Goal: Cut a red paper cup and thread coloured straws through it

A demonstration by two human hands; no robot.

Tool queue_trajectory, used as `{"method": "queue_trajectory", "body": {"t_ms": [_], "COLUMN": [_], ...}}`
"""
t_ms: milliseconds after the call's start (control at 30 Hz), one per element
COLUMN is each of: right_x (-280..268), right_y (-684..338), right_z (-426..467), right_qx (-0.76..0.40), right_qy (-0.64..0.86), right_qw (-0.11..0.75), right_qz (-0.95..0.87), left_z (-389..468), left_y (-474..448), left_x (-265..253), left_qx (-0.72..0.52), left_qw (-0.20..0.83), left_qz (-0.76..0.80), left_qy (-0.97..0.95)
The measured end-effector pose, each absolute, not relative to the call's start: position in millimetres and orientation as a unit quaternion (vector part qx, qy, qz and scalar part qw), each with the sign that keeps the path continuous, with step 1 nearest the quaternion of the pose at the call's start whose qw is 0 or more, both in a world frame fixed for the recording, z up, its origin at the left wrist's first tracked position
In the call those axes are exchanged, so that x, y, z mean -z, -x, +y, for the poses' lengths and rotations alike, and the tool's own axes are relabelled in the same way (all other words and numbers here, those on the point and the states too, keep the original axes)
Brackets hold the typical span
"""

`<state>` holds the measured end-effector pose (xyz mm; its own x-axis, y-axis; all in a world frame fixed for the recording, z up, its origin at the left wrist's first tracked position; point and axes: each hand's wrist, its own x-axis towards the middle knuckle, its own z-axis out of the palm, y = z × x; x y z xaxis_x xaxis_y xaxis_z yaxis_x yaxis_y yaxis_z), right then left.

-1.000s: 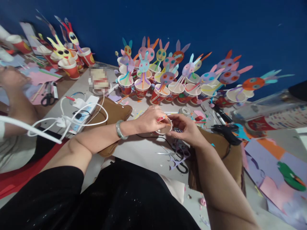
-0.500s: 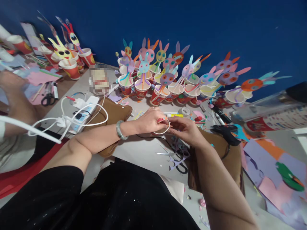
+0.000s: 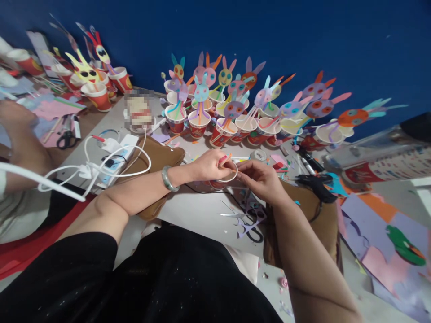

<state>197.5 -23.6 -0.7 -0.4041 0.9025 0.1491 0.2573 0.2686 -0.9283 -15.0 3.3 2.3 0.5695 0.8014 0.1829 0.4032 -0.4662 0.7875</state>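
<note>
A red-and-white paper cup (image 3: 219, 184) is held between my hands above the table, its pale rim tilted toward me. My right hand (image 3: 262, 179) grips the cup's far right rim, thumb and fingers closed on it. Over the cup's opening, my left hand (image 3: 210, 166) is closed in a pinch with a thin orange strip (image 3: 230, 157) sticking up from the fingers. The strip's lower end is hidden by the fingers. Just below the cup lie scissors (image 3: 253, 233) with black handles and purple paper scraps (image 3: 257, 215).
Several paper cups with colourful rabbit-faced figures (image 3: 224, 132) stand along the blue wall. A power strip (image 3: 117, 161) with white cables is at left, beside a brown cushion (image 3: 161, 152). A black glue gun (image 3: 318, 184) and coloured paper (image 3: 384, 237) lie at right. A co-worker's arm (image 3: 23, 139) shows far left.
My left hand has shifted slightly down and left and turned, so the orange strip and more of the cup's red side now show. My right hand keeps its hold on the rim.
</note>
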Motion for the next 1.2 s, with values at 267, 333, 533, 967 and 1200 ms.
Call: {"method": "queue_trajectory", "body": {"t_ms": [267, 333, 533, 967, 1200], "right_x": [8.3, 9.6, 8.7, 7.2, 9.7], "right_y": [-199.1, -199.6, -199.6, -196.2, -195.9], "right_z": [-21.7, -21.1, -21.5, -21.3, -21.5], "right_qx": [-0.399, -0.397, -0.358, -0.291, -0.201], "right_qy": [0.404, 0.407, 0.436, 0.425, 0.413], "right_qw": [0.389, 0.395, 0.411, 0.454, 0.468], "right_qz": [-0.725, -0.722, -0.717, -0.727, -0.754], "left_z": [3.3, 4.3, 12.2, 17.0, 15.4], "left_y": [14.5, 13.6, 13.4, 13.1, 12.1], "left_x": [4.3, 7.1, 12.4, 19.8, 20.7], "left_qx": [-0.32, -0.341, -0.382, -0.4, -0.377], "left_qw": [0.393, 0.404, 0.438, 0.674, 0.696], "left_qz": [0.371, 0.384, 0.399, 0.294, 0.298], "left_qy": [-0.778, -0.757, -0.709, -0.547, -0.533]}}
